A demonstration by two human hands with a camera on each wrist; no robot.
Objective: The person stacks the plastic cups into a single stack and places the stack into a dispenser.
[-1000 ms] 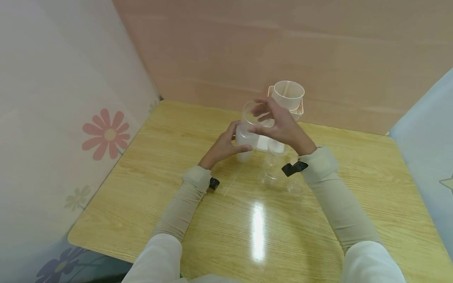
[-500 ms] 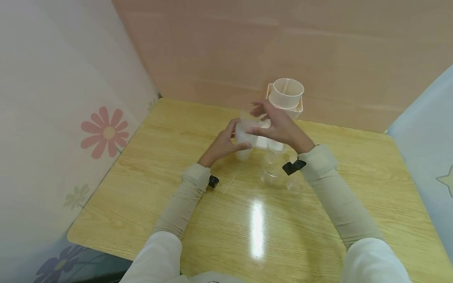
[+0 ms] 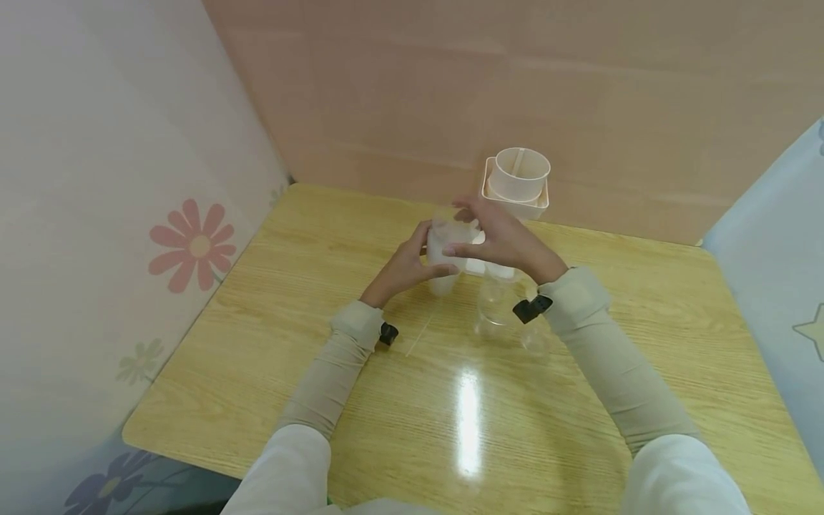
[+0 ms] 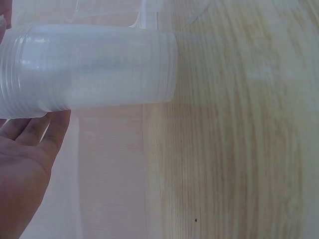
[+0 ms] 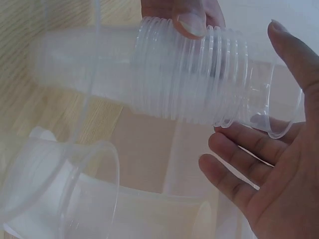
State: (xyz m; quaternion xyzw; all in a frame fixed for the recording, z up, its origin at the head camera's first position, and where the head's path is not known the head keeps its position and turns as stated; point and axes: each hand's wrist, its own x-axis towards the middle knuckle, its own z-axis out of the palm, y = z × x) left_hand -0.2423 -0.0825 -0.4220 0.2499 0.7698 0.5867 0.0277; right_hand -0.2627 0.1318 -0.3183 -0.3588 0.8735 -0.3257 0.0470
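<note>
My left hand [image 3: 410,259] grips a tall stack of nested clear plastic cups [image 4: 99,64] above the table. Its thumb lies over the stacked rims in the right wrist view. The topmost cup [image 5: 256,94] juts out beyond the other rims. My right hand [image 3: 505,232] surrounds that cup's open end, with its thumb on one side and spread, fairly straight fingers on the other. In the right wrist view, the thumb tip stands apart from the cup wall, and a finger passes behind the cup near its rim.
A cream round holder in a square frame [image 3: 520,179] stands at the back. Other clear cups [image 3: 492,315] and a small clear piece [image 3: 534,340] are near the right forearm. A thin stick [image 3: 420,336] lies on the wooden table [image 3: 270,357].
My right hand has moved slightly down and left, and the topmost cup has sunk lower toward the stack. My left hand keeps its grip in nearly the same place.
</note>
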